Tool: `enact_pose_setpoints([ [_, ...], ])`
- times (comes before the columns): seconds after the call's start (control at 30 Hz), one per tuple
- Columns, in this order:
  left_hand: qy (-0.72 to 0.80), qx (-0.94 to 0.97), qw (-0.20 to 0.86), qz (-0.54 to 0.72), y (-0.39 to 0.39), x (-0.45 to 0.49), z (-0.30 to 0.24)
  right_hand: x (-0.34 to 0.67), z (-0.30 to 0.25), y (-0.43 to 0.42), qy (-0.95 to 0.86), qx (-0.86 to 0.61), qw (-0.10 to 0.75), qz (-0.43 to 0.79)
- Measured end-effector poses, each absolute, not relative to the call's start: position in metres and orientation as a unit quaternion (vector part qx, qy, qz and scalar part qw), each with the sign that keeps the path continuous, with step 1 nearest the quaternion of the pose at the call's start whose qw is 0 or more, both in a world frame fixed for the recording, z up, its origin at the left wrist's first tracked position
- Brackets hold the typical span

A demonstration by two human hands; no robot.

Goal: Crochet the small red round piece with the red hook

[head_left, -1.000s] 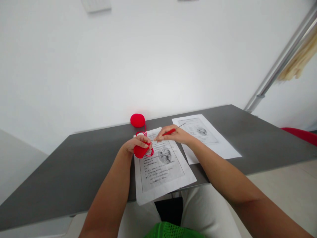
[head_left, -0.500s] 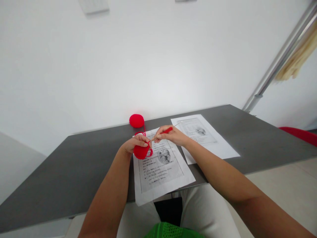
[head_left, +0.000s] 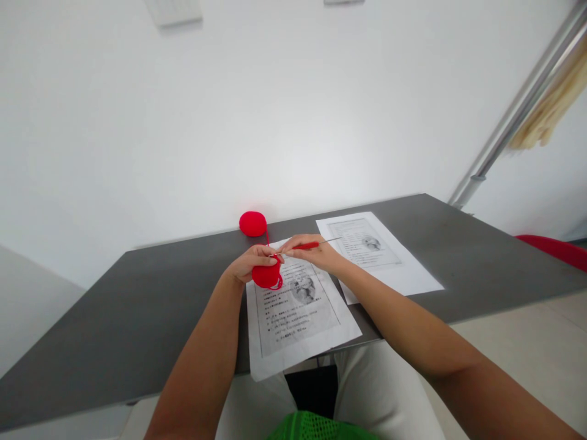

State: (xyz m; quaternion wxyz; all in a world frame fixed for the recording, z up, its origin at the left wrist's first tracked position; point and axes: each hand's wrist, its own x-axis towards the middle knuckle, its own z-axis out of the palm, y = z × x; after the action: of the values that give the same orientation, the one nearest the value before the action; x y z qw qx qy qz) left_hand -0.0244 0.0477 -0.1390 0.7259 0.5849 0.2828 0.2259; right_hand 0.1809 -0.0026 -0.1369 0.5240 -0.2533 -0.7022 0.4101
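Stretching across the lower half of the view, a dark grey table (head_left: 114,318) is standing against a white wall (head_left: 183,122), with a slanted metal pole (head_left: 513,116) rising at the right and a pale fringed cloth (head_left: 550,116) hanging just beside it. A strip of red seat (head_left: 557,249) is showing past the table's right end. Two printed sheets are lying on the tabletop: the nearer sheet (head_left: 298,324) is hanging a little over the front edge, and the farther sheet (head_left: 380,256) is lying to its right, the two overlapping at one corner. A green mesh basket (head_left: 316,426) is sitting in the person's lap at the bottom of the view.

Both bare forearms are reaching in over the nearer sheet. The left hand (head_left: 250,264) is curling closed around a small red crocheted piece (head_left: 266,277), holding it just above the top of that sheet. The right hand (head_left: 312,252) is pinching a crochet hook (head_left: 308,245) by its red grip, fingers closed on it, with the thin metal shaft pointing left towards the crocheted piece and its other end sticking out to the right. The two hands are nearly touching. A red yarn ball (head_left: 252,223) is resting on the table near the wall, behind the hands, and a thin red strand (head_left: 268,239) is running from it down to the work.
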Motion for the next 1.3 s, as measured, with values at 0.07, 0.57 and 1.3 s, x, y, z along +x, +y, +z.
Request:
enact_pose_setpoints([
  [0.07,0.289,0.573,0.726,0.248,0.047,-0.023,-0.139,0.181,-0.139,-0.003,-0.738,-0.259,0.527,0.333],
  [0.57,0.322,0.556,0.702,0.308,0.038,-0.003,-0.131,0.185,-0.142,0.001,-0.747,-0.299,0.547,0.230],
  [1.3,0.315,0.579,0.617,0.429,0.043,0.003,-0.135,0.190,-0.134,0.003,-0.668,-0.339,0.574,0.331],
])
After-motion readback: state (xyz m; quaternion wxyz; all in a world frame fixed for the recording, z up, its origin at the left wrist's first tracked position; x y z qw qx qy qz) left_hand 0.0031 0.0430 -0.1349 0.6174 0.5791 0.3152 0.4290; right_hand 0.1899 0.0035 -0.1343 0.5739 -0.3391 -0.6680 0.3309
